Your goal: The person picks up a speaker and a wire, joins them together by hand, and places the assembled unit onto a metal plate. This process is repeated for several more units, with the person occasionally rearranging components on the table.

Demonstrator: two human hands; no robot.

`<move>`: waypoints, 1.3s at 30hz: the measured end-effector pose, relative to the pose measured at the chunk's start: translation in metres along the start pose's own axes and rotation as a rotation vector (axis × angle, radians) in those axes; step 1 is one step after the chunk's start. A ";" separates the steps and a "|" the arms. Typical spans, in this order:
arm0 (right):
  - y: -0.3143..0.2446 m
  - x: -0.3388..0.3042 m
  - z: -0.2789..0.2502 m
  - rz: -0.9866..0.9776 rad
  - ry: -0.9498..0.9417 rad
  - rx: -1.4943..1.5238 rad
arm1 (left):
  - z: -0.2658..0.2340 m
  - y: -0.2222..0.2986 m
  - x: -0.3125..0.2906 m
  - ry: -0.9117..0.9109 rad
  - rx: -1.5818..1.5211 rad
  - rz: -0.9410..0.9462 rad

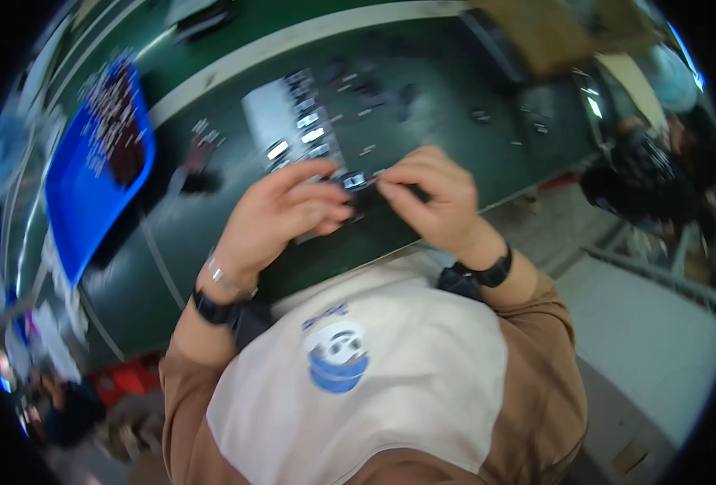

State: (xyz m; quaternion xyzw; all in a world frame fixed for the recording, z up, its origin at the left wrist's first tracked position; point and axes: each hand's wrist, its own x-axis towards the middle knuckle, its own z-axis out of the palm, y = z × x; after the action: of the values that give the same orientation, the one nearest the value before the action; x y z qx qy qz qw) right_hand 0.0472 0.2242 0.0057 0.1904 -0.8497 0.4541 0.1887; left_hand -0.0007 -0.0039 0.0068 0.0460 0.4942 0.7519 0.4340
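A small black part with a bright rectangular face (pixel 354 180) lies between my two hands, above a pale board (pixel 267 115). My left hand (pixel 281 212) is beside this part on its left, fingers curved and apart, blurred by motion. Whether its fingertips touch the part, I cannot tell. On the other side my right hand (pixel 437 198) is closed in a pinch of thumb and forefinger. A thin, tiny thing shows at its fingertips, next to the part, too small to name. Several similar black parts (pixel 312 135) stand in rows on the board.
A blue tray (pixel 79 218) with a heap of dark red, pale-tipped pieces (pixel 123 121) stands at the left. A small bunch of such pieces (pixel 202 147) lies on the green table (pixel 447 81). Dark loose bits are scattered beyond. Another person (pixel 645 170) is at the right.
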 end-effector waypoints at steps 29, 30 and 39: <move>0.137 -0.106 -0.188 0.362 0.683 -0.836 | 0.094 0.088 -0.048 -0.402 0.930 0.678; 0.131 -0.108 -0.186 0.346 0.687 -0.831 | 0.095 0.094 -0.045 -0.653 0.880 0.728; 0.077 -0.086 -0.146 0.192 0.574 -0.653 | 0.142 0.097 -0.065 -1.487 0.563 0.437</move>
State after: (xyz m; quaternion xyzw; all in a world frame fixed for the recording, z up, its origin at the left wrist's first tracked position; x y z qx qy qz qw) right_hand 0.1049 0.4001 -0.0152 -0.0927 -0.8756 0.2120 0.4241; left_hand 0.0513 0.0376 0.1785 0.7339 0.2278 0.4407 0.4640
